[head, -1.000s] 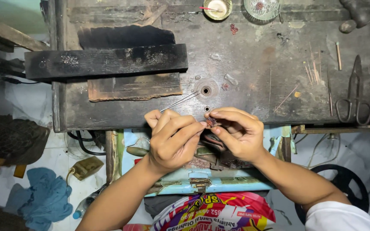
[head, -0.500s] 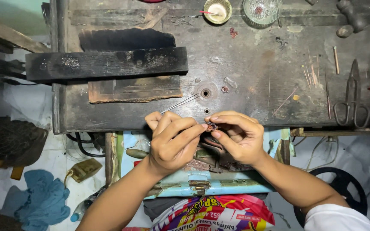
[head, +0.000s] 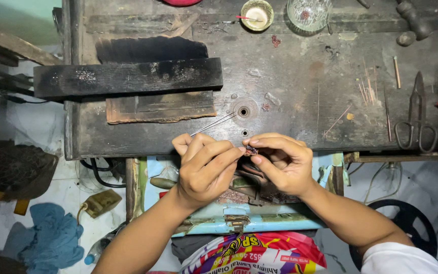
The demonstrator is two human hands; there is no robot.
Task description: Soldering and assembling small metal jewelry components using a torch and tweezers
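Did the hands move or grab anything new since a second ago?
Hardly. Both hands stay together at the workbench edge, pinching the same small dark piece. The left hand keeps the thin metal tweezers pointing up-right. Nothing was picked up or let go; the scissors lie unmoved.

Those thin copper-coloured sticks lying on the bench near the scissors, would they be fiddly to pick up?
Probably fiddly: the copper-coloured sticks look hair-thin and lie flat on the dark workbench, so fingertips get little to grip. They seem light and likely bend easily. Being round, they may roll if nudged.
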